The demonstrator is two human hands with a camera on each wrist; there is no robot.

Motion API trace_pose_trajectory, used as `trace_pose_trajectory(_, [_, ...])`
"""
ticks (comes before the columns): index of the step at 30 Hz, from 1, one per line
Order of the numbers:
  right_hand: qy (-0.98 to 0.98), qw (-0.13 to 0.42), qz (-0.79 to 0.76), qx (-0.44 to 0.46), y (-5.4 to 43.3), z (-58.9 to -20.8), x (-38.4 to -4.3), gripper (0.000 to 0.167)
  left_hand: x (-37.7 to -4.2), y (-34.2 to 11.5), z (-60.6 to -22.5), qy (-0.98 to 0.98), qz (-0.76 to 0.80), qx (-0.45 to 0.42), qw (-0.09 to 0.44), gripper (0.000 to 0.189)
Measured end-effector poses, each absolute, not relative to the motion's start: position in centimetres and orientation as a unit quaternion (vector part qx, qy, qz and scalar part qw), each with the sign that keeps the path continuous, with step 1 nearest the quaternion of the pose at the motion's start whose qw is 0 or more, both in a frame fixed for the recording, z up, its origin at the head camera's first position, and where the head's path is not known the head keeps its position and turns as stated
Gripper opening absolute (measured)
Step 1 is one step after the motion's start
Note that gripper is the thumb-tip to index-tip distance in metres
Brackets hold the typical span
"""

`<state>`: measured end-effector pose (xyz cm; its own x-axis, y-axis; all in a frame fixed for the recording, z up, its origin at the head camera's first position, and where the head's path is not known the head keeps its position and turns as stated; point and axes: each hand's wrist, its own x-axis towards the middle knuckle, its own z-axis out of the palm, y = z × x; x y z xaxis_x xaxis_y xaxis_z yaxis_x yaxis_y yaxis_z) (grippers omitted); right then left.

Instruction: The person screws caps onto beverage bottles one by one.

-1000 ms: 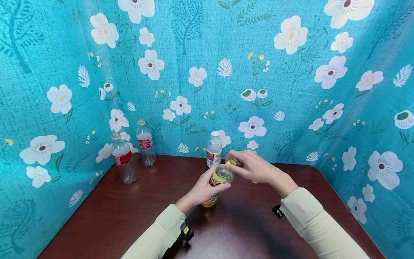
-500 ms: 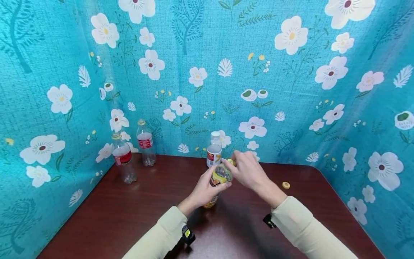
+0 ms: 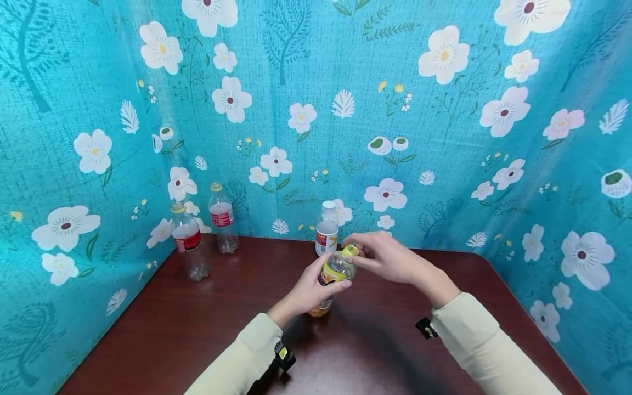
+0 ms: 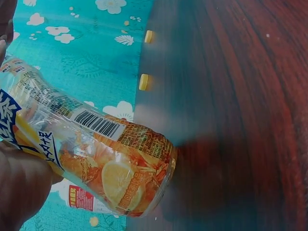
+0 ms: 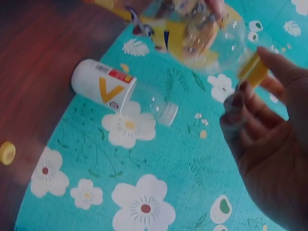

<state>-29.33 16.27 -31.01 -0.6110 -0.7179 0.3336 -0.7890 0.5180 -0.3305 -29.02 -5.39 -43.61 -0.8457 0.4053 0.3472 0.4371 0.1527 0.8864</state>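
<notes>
A clear plastic drink bottle (image 3: 340,266) with a yellow, lemon-printed label leans to the right above the table. My left hand (image 3: 310,286) grips its body, thumb across the front. My right hand (image 3: 382,257) is at the bottle's top, thumb and fingers pinching the yellow cap (image 5: 253,70). That cap sits at the bottle's mouth; whether the thread is engaged cannot be told. In the left wrist view the orange lower label (image 4: 125,168) shows, and the bottle's base is close to the tabletop.
Behind the hands stands a white-labelled bottle (image 3: 327,233) with a white cap. Two red-labelled bottles (image 3: 187,241) (image 3: 223,216) stand at the back left. Loose yellow caps (image 4: 144,82) (image 4: 149,36) lie on the dark table (image 3: 222,312). A flowered blue cloth (image 3: 316,142) hangs around it.
My right hand turned over the cap and swung inward, then turned back to about its earlier pose, still at the cap. The left hand and bottle have barely moved.
</notes>
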Motion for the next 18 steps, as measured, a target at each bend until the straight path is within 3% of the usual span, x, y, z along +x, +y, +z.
trace_pose_trajectory(5, [-0.859, 0.036, 0.222, 0.459, 16.7, -30.5, -29.8, 0.027, -29.2, -5.5, -43.8, -0.754, -0.590, -0.289, 0.003, 0.060])
trace_pose_trajectory(10, [-0.861, 0.028, 0.218, 0.459, 16.7, -30.5, -30.1, 0.026, -29.3, -5.6, -43.9, -0.754, -0.589, -0.291, 0.002, 0.060])
trace_pose_trajectory(18, [-0.852, 0.114, 0.249, 0.446, 15.8, -31.8, -29.8, 0.014, -29.2, -5.7, -43.9, -0.762, -0.588, -0.272, 0.016, 0.061])
